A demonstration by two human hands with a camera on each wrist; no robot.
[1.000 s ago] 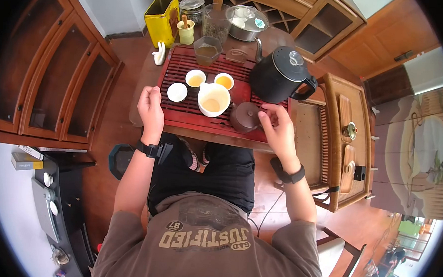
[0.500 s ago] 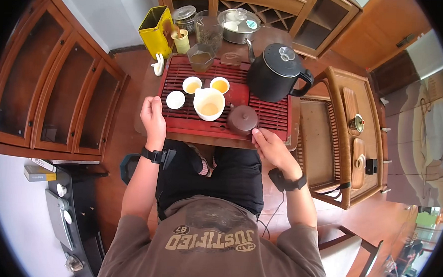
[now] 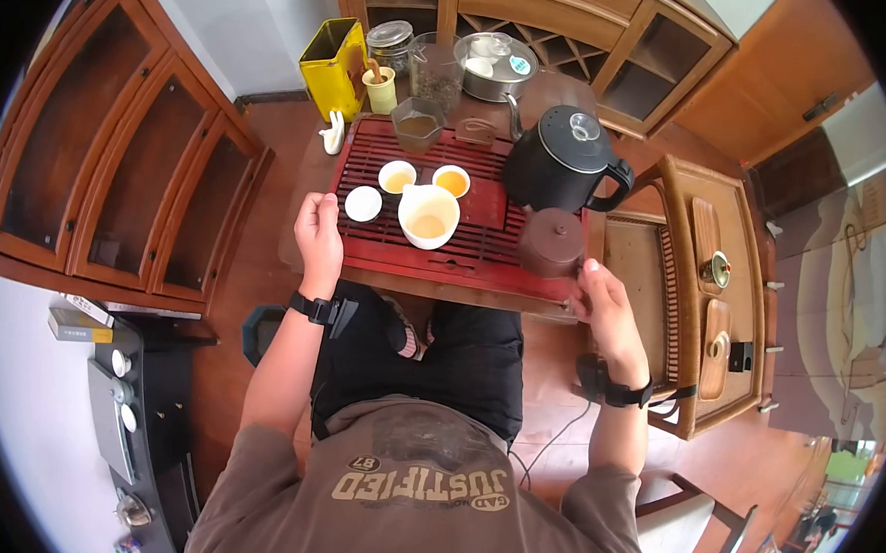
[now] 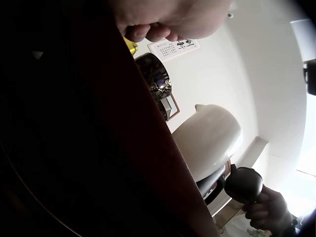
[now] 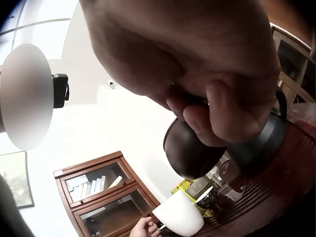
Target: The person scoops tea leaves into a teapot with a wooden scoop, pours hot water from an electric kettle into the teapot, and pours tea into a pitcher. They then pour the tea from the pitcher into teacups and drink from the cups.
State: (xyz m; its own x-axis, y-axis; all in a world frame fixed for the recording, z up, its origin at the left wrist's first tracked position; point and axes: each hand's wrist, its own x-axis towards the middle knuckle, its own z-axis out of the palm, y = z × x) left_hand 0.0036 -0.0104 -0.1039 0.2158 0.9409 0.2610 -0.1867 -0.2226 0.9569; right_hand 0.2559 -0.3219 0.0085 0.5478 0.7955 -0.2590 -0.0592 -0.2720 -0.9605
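Observation:
My right hand (image 3: 607, 310) grips the handle of a small brown clay teapot (image 3: 553, 244) at the right front of the red slatted tea tray (image 3: 404, 262). In the right wrist view the teapot (image 5: 190, 150) hangs from my curled fingers, and the left wrist view shows it held up beside the pitcher. My left hand (image 3: 319, 232) rests by the tray's left front edge, fingers loosely curled and holding nothing. Between the hands stands a white pitcher (image 3: 430, 219). Behind it are two white cups of amber tea, the left cup (image 3: 397, 178) and the right cup (image 3: 452, 182). A white lidded-looking round piece (image 3: 363, 203) sits to the left.
A black kettle (image 3: 559, 167) stands at the tray's right back, close to the teapot. Along the back are a glass bowl (image 3: 418, 125), a yellow tin (image 3: 334, 71), jars and a steel pot (image 3: 496, 67). A rattan cart (image 3: 691, 420) flanks the table's right side.
The right hand has shifted from the teapot's lid side to its handle, then carried the teapot to the right, away from the pitcher. The left hand stays by the tray's edge.

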